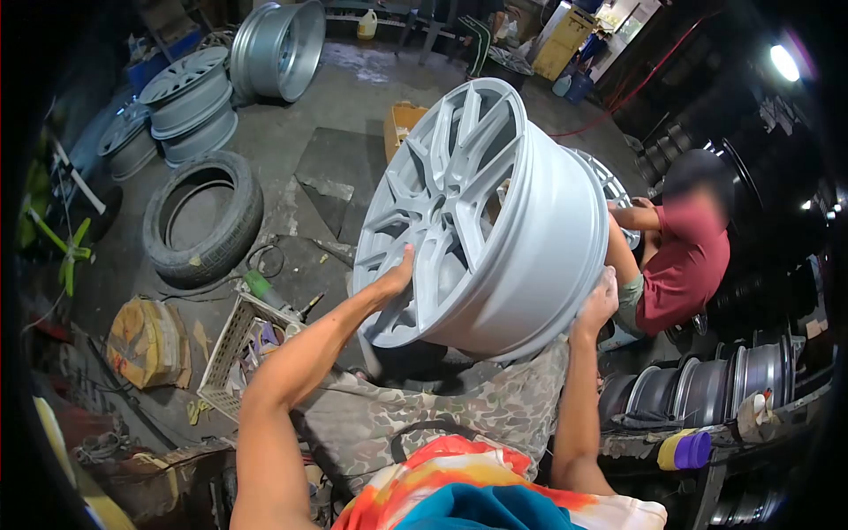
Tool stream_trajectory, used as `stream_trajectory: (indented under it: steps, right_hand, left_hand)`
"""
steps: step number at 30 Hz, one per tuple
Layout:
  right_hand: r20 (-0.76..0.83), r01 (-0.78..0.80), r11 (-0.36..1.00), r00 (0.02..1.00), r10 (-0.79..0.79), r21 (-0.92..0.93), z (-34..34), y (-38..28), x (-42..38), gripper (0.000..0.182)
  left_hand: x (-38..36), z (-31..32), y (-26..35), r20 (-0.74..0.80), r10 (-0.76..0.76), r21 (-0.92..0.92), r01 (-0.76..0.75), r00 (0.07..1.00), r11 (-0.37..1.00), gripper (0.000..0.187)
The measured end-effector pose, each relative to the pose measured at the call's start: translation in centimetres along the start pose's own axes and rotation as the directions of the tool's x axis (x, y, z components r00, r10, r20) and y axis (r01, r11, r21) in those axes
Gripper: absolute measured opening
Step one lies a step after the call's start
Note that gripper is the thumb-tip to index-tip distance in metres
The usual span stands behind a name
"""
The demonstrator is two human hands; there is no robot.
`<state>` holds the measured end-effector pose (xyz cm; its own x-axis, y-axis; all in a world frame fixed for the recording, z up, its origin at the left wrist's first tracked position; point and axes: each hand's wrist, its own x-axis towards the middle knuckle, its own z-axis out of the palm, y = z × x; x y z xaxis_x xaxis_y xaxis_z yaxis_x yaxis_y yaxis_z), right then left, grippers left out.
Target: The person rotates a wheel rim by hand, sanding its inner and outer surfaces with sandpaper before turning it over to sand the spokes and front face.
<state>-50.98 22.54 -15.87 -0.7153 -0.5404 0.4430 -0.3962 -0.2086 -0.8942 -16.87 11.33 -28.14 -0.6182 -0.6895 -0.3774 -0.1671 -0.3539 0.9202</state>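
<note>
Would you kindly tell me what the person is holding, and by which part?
Both hands hold a grey alloy wheel: the left hand grips a spoke on its face, and the right hand presses on the barrel's back rim.

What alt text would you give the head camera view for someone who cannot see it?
Two hands, left hand and right hand, hold a grey alloy wheel upright over camouflage-clad knees in a workshop. A person in a red shirt sits behind; a tyre lies left.
</note>
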Motion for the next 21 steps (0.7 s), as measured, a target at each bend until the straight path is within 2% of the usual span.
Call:
stream_trajectory:
  steps: [1,2,3,4,5,6,7,9,11,12,13,14,15,16,17,18,19,20,21]
  right_hand:
    - [0.003,0.004,1.0,1.0,-0.004,0.006,0.7,-1.2,-1.2,0.044]
    - [-0.043,0.247,0.949,0.965,-0.261,-0.198,1.0,-3.1,-3.3,0.041]
    - [-0.038,0.447,0.801,0.865,-0.501,-0.399,1.1,-4.0,-5.1,0.039]
    - [-0.042,0.443,0.805,0.866,-0.497,-0.395,1.2,-3.7,-6.9,0.039]
    - [0.19,0.642,0.639,0.753,-0.63,-0.425,1.0,-3.3,-8.8,0.037]
    - [0.416,0.805,0.442,0.586,-0.695,-0.397,0.8,-3.0,-9.9,0.035]
    - [0.415,0.798,0.449,0.596,-0.687,-0.402,0.9,-3.3,-9.1,0.035]
    - [0.409,0.782,0.552,0.622,-0.667,-0.289,2.7,-5.2,-4.3,0.034]
    - [0.458,0.65,0.701,0.739,-0.494,-0.293,5.9,-6.6,3.3,0.034]
    - [0.521,0.662,0.712,0.704,-0.484,-0.234,7.9,-6.0,8.0,0.035]
    - [0.576,0.576,0.742,0.753,-0.319,-0.342,10.4,-5.4,12.5,0.038]
    - [0.666,0.735,0.607,0.619,-0.416,-0.304,12.9,-3.5,16.7,0.043]
    - [0.687,0.647,0.676,0.669,-0.281,-0.353,15.7,-2.6,19.4,0.045]
    - [0.701,0.552,0.73,0.699,-0.141,-0.404,17.4,-2.3,20.5,0.048]
    - [0.686,0.555,0.764,0.697,-0.21,-0.329,18.1,-3.7,18.7,0.048]
    - [0.665,0.556,0.791,0.695,-0.273,-0.256,18.6,-5.7,16.0,0.048]
    - [0.684,0.51,0.83,0.69,-0.238,-0.226,18.0,-6.5,13.9,0.043]
    - [0.617,0.683,0.725,0.609,-0.499,-0.087,15.9,-9.0,8.2,0.038]
    - [0.574,0.716,0.666,0.641,-0.509,-0.208,13.3,-11.0,2.3,0.034]
  left_hand:
    - [-0.7,0.0,1.0,0.005,-0.017,-0.032,0.017,1.0,0.999,0.088]
    - [-1.4,0.0,1.6,0.0,-0.014,-0.029,0.014,1.0,0.999,0.088]
    - [-2.2,0.1,1.9,0.017,0.003,0.004,-0.003,1.0,1.0,0.088]
    - [-2.6,0.0,1.9,0.034,0.015,0.036,-0.017,0.999,0.999,0.089]
    - [-2.6,-0.1,1.5,0.034,0.008,0.042,-0.009,0.999,0.999,0.089]
    - [-2.5,0.0,0.9,0.048,0.002,0.064,-0.005,0.999,0.998,0.089]
    - [-2.5,0.0,0.5,0.06,-0.003,0.085,-0.002,0.998,0.996,0.09]
    - [-2.5,-0.3,0.4,0.082,-0.047,0.091,0.04,0.995,0.995,0.091]
    - [-2.0,-0.4,0.4,0.08,-0.001,0.101,-0.007,0.997,0.995,0.093]
    - [-1.3,-0.3,-0.5,-0.059,0.072,0.153,-0.062,0.996,0.986,0.093]
    - [-0.8,-0.7,-0.7,-0.048,0.071,0.167,-0.062,0.996,0.984,0.093]
    - [-0.2,-1.5,-0.5,-0.184,0.064,0.46,0.028,0.981,0.887,0.084]
    - [0.1,-2.2,-0.1,-0.312,0.102,0.692,0.152,0.945,0.706,0.081]
    - [0.0,-2.5,0.5,-0.306,0.104,0.697,0.148,0.947,0.702,0.081]
    - [-0.4,-2.5,1.4,-0.379,0.338,0.698,0.026,0.861,0.715,0.074]
    - [-0.9,-2.4,2.5,-0.438,0.542,0.707,-0.098,0.718,0.701,0.07]
    - [-1.6,-2.2,4.3,-0.481,0.605,0.638,-0.221,0.634,0.738,0.054]
    - [-1.9,-2.3,5.7,-0.496,0.644,0.633,-0.265,0.583,0.727,0.047]
    - [-2.3,-2.4,6.8,-0.508,0.677,0.631,-0.305,0.532,0.713,0.04]
